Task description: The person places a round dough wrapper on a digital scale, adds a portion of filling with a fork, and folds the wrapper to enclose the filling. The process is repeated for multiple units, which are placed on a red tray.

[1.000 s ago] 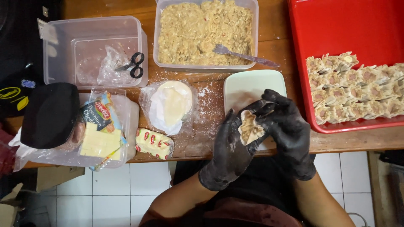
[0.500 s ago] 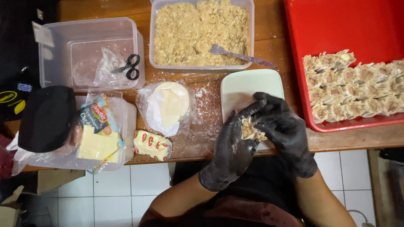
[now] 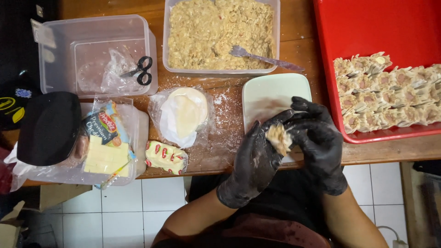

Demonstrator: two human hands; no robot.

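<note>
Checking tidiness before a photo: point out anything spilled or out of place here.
White flour is dusted across the wooden table beside the bagged stack of round wrappers. Black-handled scissors lie inside the clear plastic tub, an odd spot.

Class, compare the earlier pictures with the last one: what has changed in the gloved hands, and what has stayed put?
The dumpling is pinched more closed: the left hand cups it while the right hand has folded over it. The filling tub, spoon and red tray stay put.
</note>
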